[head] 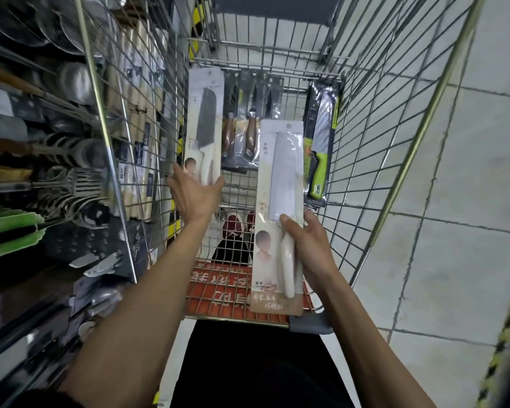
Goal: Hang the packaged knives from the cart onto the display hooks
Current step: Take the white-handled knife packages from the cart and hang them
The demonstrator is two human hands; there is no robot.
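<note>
the right hand (309, 245) grasps the white knife package (278, 219) above the near end of the cart (380, 119). its thumb (286, 223) is curled over the front where the pale blade meets the white handle, and the other fingers are hidden behind the card. the package is held upright, and its lower edge covers part of the red sign (215, 287) at the cart's near edge.

the left hand (195, 192) reaches into the cart along its left wall, to the lower end of the dark-bladed knife package (205, 128). thumb and fingers are spread either side of that end and touch it. whether they have clamped on it cannot be told, since only the back of the hand shows.

at the far end of the cart lie the wooden-handled knife packages (248, 125), overlapping, so their number is hard to make out. the green-handled knife package (321, 142) sits against the right wall.

through the cart's wire floor a pair of shoes (233, 225) shows, half hidden. the display rack (56, 172) to the left of the cart is blurred; ladles and slotted spatulas can be made out, and it is cut off at the picture's edge. tiled floor (468, 201) lies to the right.
</note>
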